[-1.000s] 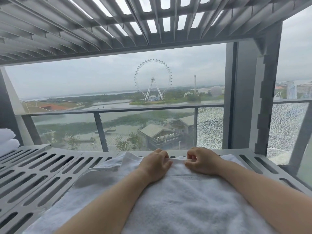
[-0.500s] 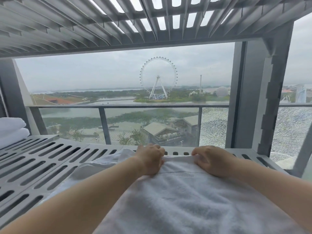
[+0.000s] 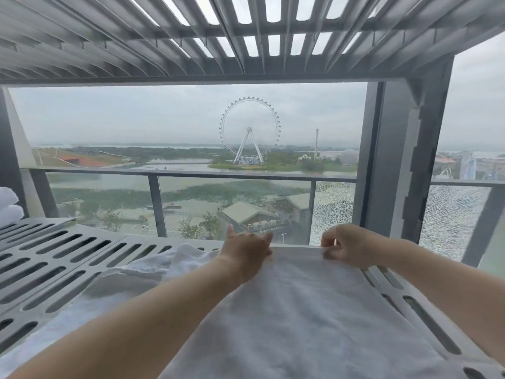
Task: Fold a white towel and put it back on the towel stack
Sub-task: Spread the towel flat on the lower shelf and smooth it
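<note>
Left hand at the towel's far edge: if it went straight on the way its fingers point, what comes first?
The left hand points forward off the white towel. Past the far edge of the slatted platform, it would probably meet the glass railing panel first; depth is unclear.

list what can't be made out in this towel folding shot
Head view only:
towel stack: cut off by the left edge; its count is unknown.
white towel: near end runs off the bottom edge; left part bunched behind the left forearm.
left hand: fingertips hidden by its own back, so its grip is unclear.
right hand: pinches the far edge; fingertips tucked underneath.
</note>
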The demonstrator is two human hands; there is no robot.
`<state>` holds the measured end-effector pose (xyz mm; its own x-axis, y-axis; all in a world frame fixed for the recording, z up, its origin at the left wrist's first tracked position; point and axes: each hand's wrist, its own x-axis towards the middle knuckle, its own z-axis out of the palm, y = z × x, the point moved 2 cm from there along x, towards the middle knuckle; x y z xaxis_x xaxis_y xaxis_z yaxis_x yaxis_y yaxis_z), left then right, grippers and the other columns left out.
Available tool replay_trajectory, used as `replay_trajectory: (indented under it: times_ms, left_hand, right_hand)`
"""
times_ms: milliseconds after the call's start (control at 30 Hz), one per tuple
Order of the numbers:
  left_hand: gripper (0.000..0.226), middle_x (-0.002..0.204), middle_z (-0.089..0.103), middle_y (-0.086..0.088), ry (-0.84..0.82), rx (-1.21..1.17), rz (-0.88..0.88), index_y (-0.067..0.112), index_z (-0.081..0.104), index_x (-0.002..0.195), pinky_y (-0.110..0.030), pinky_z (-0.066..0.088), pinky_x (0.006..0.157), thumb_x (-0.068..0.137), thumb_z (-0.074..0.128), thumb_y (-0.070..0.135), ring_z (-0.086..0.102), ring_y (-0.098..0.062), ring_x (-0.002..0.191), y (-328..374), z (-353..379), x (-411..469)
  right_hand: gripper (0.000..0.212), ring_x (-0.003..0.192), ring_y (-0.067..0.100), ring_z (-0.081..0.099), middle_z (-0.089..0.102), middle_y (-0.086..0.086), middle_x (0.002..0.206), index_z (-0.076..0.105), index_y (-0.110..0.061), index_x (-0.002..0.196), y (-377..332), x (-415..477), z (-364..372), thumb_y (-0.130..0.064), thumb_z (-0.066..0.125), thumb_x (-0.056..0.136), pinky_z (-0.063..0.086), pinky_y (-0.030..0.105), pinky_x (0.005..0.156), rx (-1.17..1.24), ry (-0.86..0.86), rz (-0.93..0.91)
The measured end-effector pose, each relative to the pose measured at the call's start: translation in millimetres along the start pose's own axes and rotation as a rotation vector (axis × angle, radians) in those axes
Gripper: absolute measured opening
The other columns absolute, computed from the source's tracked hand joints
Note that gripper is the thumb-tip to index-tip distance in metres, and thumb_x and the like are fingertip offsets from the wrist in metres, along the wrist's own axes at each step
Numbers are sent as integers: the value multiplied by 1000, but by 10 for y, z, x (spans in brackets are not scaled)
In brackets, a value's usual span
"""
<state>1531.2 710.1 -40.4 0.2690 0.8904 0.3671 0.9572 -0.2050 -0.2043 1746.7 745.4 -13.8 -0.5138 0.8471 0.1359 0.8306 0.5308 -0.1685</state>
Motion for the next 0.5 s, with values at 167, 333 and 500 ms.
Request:
replay_trajectory:
  times_ms: [167,333,500]
  left_hand:
    - [24,93,67,-8,168,49,-16,13,33,121,-37,43,74,99,37,20,65,-28,83,10,-11,167]
    - [21,120,54,-12,-60,-112,-102,10,42,117,-40,43,86,97,40,14,53,-29,112,74,283,226]
    - [13,112,56,-11,-73,-422,-129,16,43,93,-32,39,82,94,47,28,53,-27,101,-89,367,197]
  right_hand:
    - [7,83,19,53,61,4,93,58,-18,86,59,134,-25,-25,58,89,39,26,69,-3,105,-12]
    - [12,93,17,54,57,-2,96,63,-21,95,175,177,433,-29,56,89,40,29,79,137,192,33]
    - [16,92,11,50,53,-4,96,62,-21,98,299,217,534,-33,59,87,35,22,79,227,270,45]
